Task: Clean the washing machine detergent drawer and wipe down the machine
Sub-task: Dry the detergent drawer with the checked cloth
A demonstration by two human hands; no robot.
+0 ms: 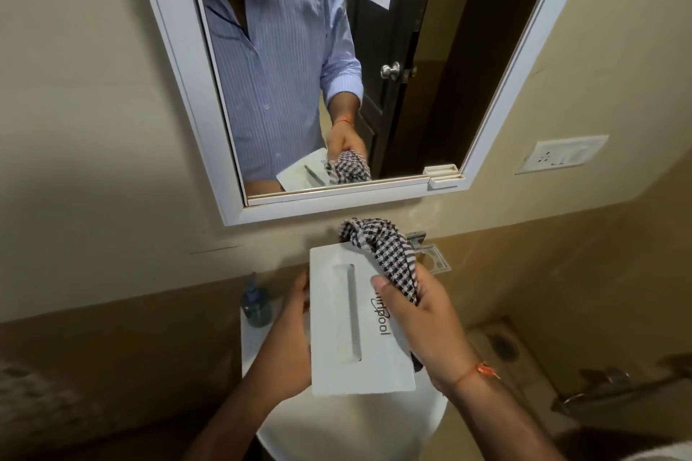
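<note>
The white detergent drawer [337, 329] is held upright over a white sink [348, 423], its front panel with the handle slot and brand lettering facing me. My left hand [296, 314] grips the drawer's left edge from behind. My right hand [415, 322] holds a black-and-white checked cloth [382, 251], bunched against the drawer's upper right side, with the thumb lying across the panel. The drawer's inner compartments are hidden behind the panel.
A white-framed mirror [232, 146] hangs on the wall above and reflects a person in a striped shirt and a dark door. A blue bottle [256, 305] stands at the sink's left rim. A socket plate [561, 155] is on the right wall, and a metal fitting [599, 385] sits at lower right.
</note>
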